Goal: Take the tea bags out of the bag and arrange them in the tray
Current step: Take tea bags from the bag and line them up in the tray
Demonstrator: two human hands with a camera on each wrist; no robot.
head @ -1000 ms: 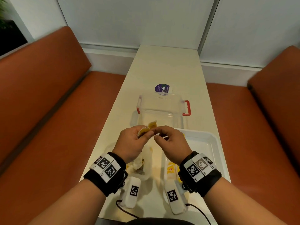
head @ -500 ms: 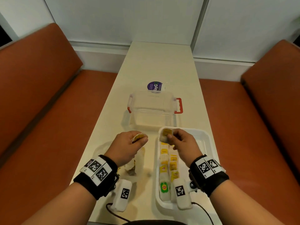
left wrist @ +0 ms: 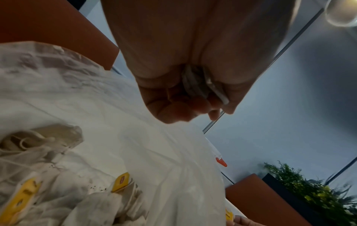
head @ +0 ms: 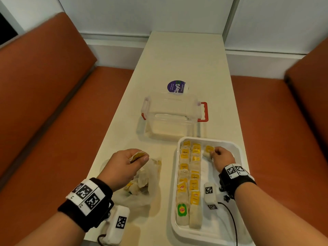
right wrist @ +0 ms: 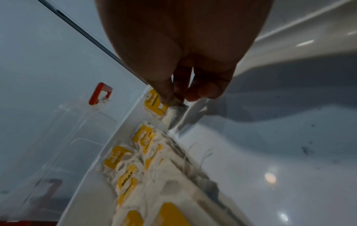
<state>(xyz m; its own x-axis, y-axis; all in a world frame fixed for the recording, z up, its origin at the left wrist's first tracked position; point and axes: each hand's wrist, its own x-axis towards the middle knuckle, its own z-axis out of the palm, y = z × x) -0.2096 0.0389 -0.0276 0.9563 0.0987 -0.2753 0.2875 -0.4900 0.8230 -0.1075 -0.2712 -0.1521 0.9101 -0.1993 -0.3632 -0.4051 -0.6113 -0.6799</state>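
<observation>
At the left, a tea bag (head: 137,155) is kept pinched in the left hand (head: 122,167) above the plastic bag (head: 142,185), in which more tea bags are seen. Further right, two rows of tea bags (head: 190,181) are laid in the white tray (head: 237,150). A third row is being started at the far end, where another tea bag (head: 209,151) is gripped by the fingertips of the right hand (head: 222,157). If it is released while tilted, it may be tipped against the neighbouring row. Strings could be snagged on lifting fingers, and placed bags dragged askew.
</observation>
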